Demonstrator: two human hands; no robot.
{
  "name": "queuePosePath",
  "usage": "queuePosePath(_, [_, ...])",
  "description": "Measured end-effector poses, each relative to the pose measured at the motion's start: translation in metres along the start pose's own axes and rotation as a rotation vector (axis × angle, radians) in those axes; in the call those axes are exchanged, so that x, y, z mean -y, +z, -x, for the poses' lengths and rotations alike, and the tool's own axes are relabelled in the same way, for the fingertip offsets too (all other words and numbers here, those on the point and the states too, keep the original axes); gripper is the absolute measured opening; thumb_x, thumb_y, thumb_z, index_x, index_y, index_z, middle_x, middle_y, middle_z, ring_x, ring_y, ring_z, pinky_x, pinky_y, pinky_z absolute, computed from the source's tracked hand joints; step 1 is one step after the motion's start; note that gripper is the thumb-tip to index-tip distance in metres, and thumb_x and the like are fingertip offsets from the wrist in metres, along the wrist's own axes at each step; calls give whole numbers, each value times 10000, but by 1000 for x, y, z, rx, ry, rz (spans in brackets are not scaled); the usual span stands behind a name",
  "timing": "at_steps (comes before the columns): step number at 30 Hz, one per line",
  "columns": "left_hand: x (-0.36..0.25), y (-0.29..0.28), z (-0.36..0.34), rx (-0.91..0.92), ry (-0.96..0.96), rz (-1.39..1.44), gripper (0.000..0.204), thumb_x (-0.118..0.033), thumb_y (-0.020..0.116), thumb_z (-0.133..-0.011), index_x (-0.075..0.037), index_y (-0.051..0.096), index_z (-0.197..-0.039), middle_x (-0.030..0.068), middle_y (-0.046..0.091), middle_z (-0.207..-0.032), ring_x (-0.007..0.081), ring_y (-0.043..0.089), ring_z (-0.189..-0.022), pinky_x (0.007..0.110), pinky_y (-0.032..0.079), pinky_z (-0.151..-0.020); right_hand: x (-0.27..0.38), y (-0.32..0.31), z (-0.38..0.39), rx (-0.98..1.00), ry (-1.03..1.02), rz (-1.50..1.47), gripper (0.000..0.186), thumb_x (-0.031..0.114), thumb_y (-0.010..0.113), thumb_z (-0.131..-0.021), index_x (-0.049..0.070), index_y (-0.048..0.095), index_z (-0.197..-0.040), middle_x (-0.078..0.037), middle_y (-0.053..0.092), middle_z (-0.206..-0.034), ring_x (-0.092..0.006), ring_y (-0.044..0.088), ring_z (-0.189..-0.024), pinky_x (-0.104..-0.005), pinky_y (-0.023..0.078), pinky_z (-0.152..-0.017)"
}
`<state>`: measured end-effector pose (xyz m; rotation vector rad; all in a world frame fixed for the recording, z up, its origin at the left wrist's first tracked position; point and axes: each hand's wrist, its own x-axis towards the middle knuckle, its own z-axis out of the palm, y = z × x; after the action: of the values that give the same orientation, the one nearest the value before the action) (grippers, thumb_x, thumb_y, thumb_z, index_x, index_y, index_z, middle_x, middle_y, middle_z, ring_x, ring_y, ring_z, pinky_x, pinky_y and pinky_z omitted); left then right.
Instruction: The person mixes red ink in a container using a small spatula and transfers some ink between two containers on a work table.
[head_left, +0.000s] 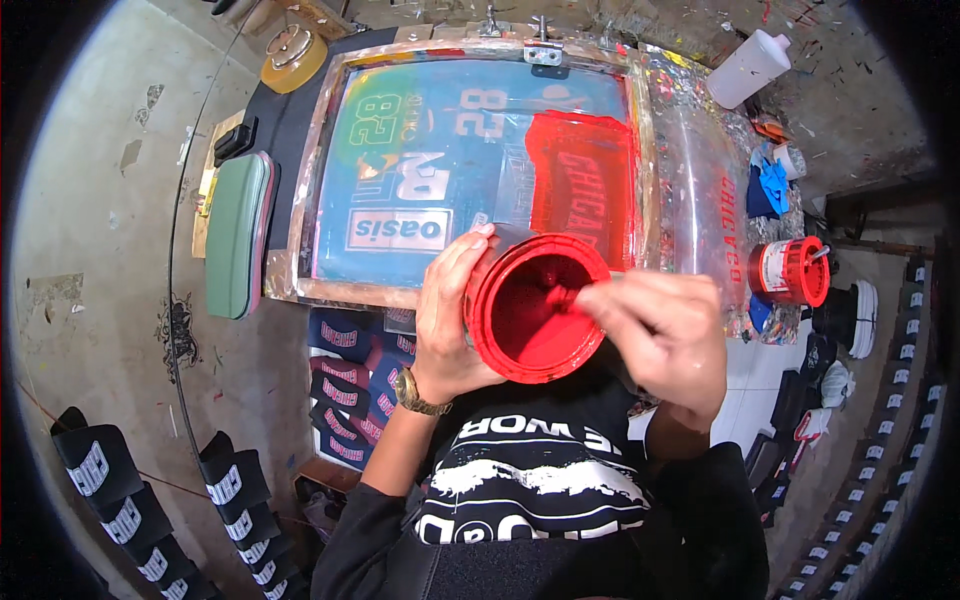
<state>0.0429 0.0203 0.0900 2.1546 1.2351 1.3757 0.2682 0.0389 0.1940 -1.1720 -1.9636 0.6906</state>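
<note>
My left hand (447,310), with a watch at the wrist, is wrapped round the side of a tub of red ink (483,345), tilted so its open mouth faces up at me. Over the tub's right rim, my right hand (665,335) is closed on a red-coated stirring stick (567,298) that reaches down into the ink. The hand hides most of the stick, so its exact shape does not show. Just beyond the tub lies a wood-framed printing screen (400,290), its blue mesh bearing several designs. Thick red ink (575,135) covers the mesh's right part.
A second red ink tub (790,272) stands right, near a blue cloth (768,188) and a white bottle (750,68). Left of the screen are a green pad (240,235) and a tape roll (292,58). Metal clamps (543,52) sit behind; printed fabric pieces (345,390) lie below.
</note>
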Motion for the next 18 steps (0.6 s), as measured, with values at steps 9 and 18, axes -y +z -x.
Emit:
queuePosePath(9, [0, 2, 2, -3, -5, 25, 1083, -386, 972, -574, 27, 450, -1428, 257, 566, -1412, 411, 577, -1286, 493, 450, -1092, -9, 5, 2, 83, -158, -149, 55, 11, 743, -828, -34, 765, -852, -121, 694, -677, -195, 652, -543, -296, 460, -519])
queuePosePath(18, [4, 2, 2, -46, 105, 52, 926, -284, 928, -659, 22, 465, -1400, 281, 563, -1402, 431, 573, -1289, 520, 460, -1081, 1, -3, 6, 16, -147, -6, 78, 53, 790, -817, -10, 751, -841, -107, 687, -692, -230, 682, -579, -332, 504, -503])
